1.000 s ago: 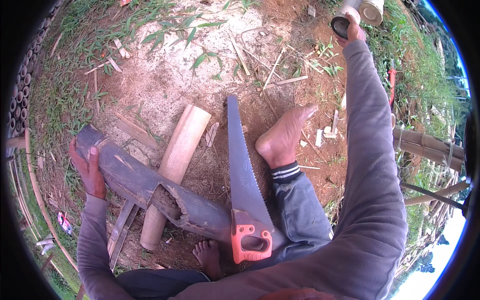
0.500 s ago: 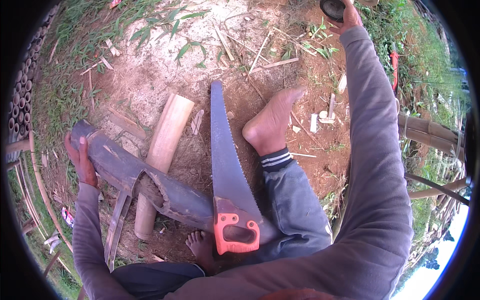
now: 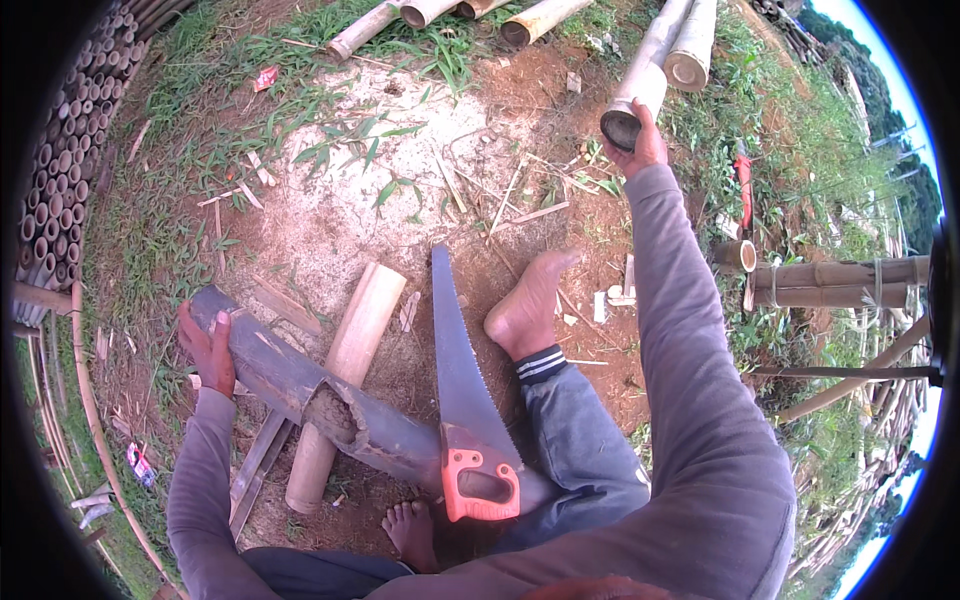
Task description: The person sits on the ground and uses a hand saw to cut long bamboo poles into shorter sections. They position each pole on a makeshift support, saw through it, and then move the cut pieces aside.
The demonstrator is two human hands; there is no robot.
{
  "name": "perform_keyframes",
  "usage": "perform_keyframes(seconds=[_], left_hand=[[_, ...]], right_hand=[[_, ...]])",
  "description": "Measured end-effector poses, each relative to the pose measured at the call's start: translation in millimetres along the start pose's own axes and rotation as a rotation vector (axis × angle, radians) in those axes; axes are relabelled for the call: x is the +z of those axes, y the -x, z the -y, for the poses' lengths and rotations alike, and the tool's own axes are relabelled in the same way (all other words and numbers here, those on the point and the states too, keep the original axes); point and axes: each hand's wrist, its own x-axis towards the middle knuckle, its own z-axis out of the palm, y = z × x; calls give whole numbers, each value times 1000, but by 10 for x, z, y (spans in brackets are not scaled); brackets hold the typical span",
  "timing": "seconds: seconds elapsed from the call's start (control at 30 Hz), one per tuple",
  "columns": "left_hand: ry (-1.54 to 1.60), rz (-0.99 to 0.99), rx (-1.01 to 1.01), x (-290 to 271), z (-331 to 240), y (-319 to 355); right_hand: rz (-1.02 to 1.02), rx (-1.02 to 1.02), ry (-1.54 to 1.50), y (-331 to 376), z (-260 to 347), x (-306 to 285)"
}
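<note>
My left hand point(image 3: 210, 352) grips the far left end of a dark grey pipe point(image 3: 265, 362), its thumb on top. The pipe slants down toward my lap and has a ragged hole in its side. Over its near end lies a handsaw point(image 3: 462, 350) with an orange handle, blade pointing away, touched by neither hand. A pale bamboo length point(image 3: 365, 325) passes beneath the pipe. My right arm is stretched far out to the right. There my right hand point(image 3: 645, 150) is closed round the dark open end of a bamboo pole point(image 3: 650, 85).
Another bamboo pole point(image 3: 692, 50) lies beside the held one. Several cut bamboo ends point(image 3: 530, 28) line the far edge. Stacked bamboo point(image 3: 60, 190) stands at left, and a lashed bamboo rail point(image 3: 830, 285) at right. My bare foot point(image 3: 530, 300) rests by the saw; sawdust point(image 3: 330, 150) covers the ground.
My view has tilted up, bringing the far bamboo poles into sight. My right hand, on the pole end, now appears lower and farther left. The left hand keeps its hold on the pipe.
</note>
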Motion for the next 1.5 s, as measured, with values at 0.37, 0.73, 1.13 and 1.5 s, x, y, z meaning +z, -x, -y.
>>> perform_keyframes(seconds=[0.37,0.73,1.13,1.5], left_hand=[[366,1020,146,907,-3020,286],[926,1490,-71,433,-3462,1202],[624,1370,-339,-2009,-1370,2080],[553,1340,-427,-3338,-137,1970]], right_hand=[[-6,75,87,2816,-253,52],[213,149,211,5942,-578,108],[435,237,-12,4635,-531,32],[433,320,-229,4682,-1171,1158]])
